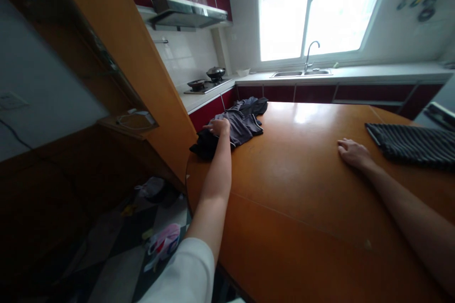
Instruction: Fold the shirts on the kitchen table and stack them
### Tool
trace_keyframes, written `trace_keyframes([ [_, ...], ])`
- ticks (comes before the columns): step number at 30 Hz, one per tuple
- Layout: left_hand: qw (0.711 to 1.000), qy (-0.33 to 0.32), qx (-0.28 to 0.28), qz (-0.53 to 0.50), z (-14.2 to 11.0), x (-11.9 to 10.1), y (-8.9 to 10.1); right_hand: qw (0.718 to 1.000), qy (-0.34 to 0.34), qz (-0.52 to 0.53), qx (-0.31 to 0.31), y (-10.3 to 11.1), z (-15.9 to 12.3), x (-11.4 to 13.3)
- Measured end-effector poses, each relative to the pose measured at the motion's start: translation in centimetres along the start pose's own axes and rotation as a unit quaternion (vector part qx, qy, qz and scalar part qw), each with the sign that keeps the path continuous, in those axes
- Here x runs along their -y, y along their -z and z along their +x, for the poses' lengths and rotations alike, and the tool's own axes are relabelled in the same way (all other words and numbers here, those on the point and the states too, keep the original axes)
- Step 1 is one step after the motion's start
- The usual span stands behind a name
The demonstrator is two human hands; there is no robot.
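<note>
My left hand (219, 126) is stretched out to the pile of dark clothes at the table's far left edge. It lies over the pile, touching it, with at least one finger extended to the left; the fingertips are small and partly hidden. The pile holds a grey garment with pale piping (242, 125) and black cloth (205, 145) at its near left end. On the bare wood, my right hand (353, 152) rests palm down, fingers out, holding nothing. Just right of it lies a folded black-and-grey striped garment (415, 144).
The wooden table (302, 189) has a rounded edge. Behind it runs a white counter with a sink (287, 74) and a gas stove (209, 86) carrying pans. A wooden cabinet panel (156, 71) stands close on the left. A pink bag (167, 240) lies on the checkered floor.
</note>
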State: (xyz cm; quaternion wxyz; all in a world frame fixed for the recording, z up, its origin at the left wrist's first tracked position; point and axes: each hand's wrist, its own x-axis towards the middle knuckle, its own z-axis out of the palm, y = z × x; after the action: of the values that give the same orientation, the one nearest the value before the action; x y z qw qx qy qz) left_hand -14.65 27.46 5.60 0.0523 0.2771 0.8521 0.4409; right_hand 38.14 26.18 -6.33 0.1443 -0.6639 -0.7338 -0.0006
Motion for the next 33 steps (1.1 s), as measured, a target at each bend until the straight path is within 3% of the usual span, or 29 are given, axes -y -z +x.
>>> trace_keyframes([
  [3,1.000,0.028,-0.004,0.005,0.8,0.4,0.0,1.000,-0.004,-0.002,-0.002,0.0,0.1,-0.1],
  [11,0.999,0.003,0.034,0.018,2.6,0.7,0.2,0.999,0.004,0.017,-0.031,-0.4,0.4,-0.5],
  [18,0.998,-0.026,0.008,0.054,0.9,0.8,-0.9,0.999,-0.002,0.028,-0.032,-0.4,0.3,-0.4],
  [24,0.994,-0.099,-0.027,0.035,-1.6,1.9,-2.3,0.999,0.004,0.032,-0.037,-0.3,0.2,-0.3],
  [29,0.976,-0.193,-0.081,-0.064,-3.5,3.6,-3.6,0.999,0.006,0.025,-0.031,0.0,0.1,0.0],
  [33,0.973,-0.163,-0.085,-0.139,-2.7,3.3,-3.4,0.999,0.002,0.024,-0.031,0.0,0.0,0.1],
])
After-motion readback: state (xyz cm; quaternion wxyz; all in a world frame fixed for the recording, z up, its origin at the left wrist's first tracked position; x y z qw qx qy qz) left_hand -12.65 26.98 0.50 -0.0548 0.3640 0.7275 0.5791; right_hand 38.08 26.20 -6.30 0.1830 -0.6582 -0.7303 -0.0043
